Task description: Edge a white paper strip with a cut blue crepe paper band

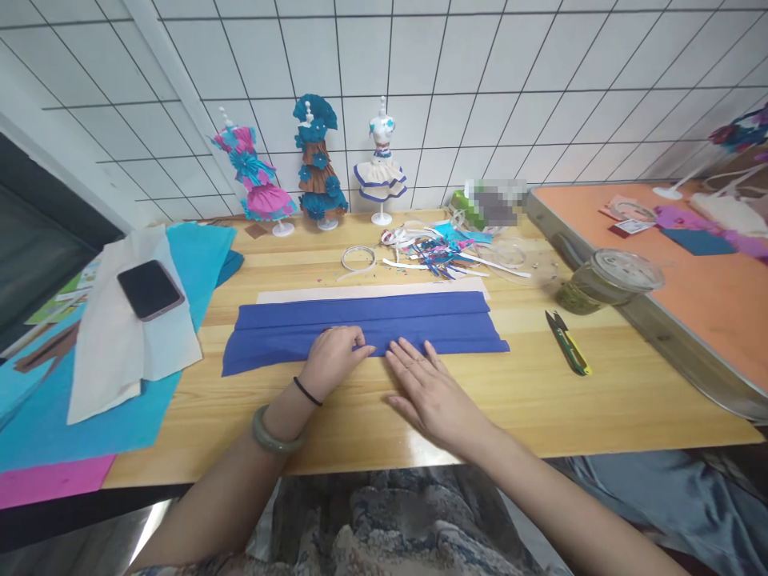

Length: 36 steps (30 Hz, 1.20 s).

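Note:
A long folded strip of blue crepe paper (366,324) lies across the wooden table (540,400), with a pale sheet (372,293) showing behind it. My left hand (333,358) is curled, its fingers pressing the strip's near edge at the middle. My right hand (429,392) lies flat with fingers spread, fingertips touching the same near edge just to the right.
Three small dress mannequins (318,164) stand at the back by the tiled wall. Ribbon scraps (438,252) and a tape ring (358,258) lie behind the strip. Thread snips (568,344), a lidded cup (606,280), a phone (150,290) on white and teal sheets, and an orange board (690,280).

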Each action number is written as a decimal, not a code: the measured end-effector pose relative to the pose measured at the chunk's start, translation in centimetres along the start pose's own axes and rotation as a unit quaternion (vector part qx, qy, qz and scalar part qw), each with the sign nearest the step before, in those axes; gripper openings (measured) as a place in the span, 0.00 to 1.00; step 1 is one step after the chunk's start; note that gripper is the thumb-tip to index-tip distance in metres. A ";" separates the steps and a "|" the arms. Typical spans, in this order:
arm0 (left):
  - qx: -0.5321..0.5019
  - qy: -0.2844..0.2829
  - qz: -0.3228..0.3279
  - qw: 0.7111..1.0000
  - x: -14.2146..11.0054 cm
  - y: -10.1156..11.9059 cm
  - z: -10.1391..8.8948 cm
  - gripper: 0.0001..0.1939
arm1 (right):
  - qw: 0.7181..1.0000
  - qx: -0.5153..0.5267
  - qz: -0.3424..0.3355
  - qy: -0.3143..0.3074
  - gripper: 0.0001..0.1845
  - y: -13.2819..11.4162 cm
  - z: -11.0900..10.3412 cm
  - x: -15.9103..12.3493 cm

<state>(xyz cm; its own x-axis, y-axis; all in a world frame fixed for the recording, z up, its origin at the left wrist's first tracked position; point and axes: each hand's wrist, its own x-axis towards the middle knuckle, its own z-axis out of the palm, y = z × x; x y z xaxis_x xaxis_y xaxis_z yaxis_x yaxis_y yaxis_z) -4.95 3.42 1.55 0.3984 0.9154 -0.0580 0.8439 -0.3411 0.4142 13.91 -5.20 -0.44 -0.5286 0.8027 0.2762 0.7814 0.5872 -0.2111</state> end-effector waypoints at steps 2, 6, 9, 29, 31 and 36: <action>0.002 0.004 0.002 1.000 0.0 -0.1 0.1 0.11 | 1.000 -0.001 -0.001 -0.024 0.31 0.0 0.4 0.1; 0.002 0.007 0.004 1.000 0.0 -0.2 0.2 0.11 | 0.999 -0.010 0.016 -0.049 0.31 0.9 0.4 -0.8; -0.002 0.002 0.003 1.000 0.0 -0.2 0.1 0.11 | 0.999 -0.017 0.030 -0.042 0.33 2.0 0.0 -2.0; -0.002 -0.003 -0.004 1.000 0.1 -0.1 0.0 0.11 | 0.953 -0.166 0.253 -0.003 0.34 10.4 -3.1 -9.7; 0.002 -0.001 -0.002 1.000 0.1 -0.1 0.0 0.11 | 0.959 -0.145 0.241 0.027 0.35 8.7 -3.0 -8.2; 0.002 -0.001 -0.006 1.000 0.1 0.0 -0.1 0.11 | 0.992 -0.049 0.119 -0.013 0.33 2.3 -1.5 -2.6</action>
<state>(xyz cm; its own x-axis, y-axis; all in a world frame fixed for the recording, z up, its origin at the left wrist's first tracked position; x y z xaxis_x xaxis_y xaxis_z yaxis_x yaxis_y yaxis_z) -4.92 3.53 1.68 0.3892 0.9189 -0.0651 0.8499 -0.3309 0.4101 17.59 -6.08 -0.26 -0.3332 0.9203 0.2051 0.9127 0.3694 -0.1748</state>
